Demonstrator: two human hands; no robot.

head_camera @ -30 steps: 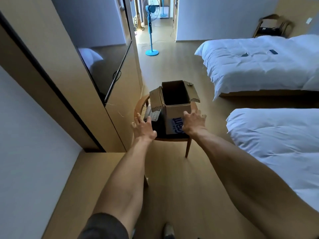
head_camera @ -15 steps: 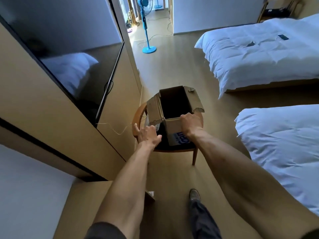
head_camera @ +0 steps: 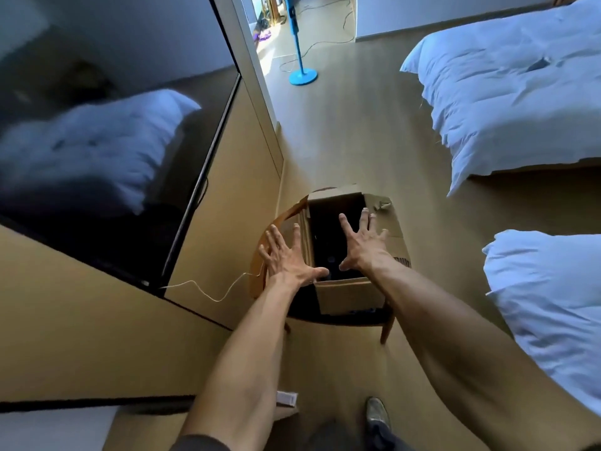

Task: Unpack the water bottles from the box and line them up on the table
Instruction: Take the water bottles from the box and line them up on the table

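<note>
An open cardboard box (head_camera: pixel 349 296) stands on a round wooden chair (head_camera: pixel 260 275) in the middle of the view. Its flaps are folded outward and its inside is dark; no bottles can be made out in it. My left hand (head_camera: pixel 287 255) hovers with spread, straight fingers over the box's left flap. My right hand (head_camera: pixel 362 244) is spread flat over the box opening and its right flap. Neither hand grips anything.
A wall-mounted black TV (head_camera: pixel 107 141) and a wooden wall panel fill the left. Two beds with white duvets, one far (head_camera: pixel 507 89) and one near (head_camera: pixel 549 307), stand on the right. A blue fan stand (head_camera: pixel 302 74) is on the floor beyond. My shoe (head_camera: pixel 377 413) shows below.
I have stepped closer and now look down into the box. Both hands left the box's near edge and flap and now spread open above it.
</note>
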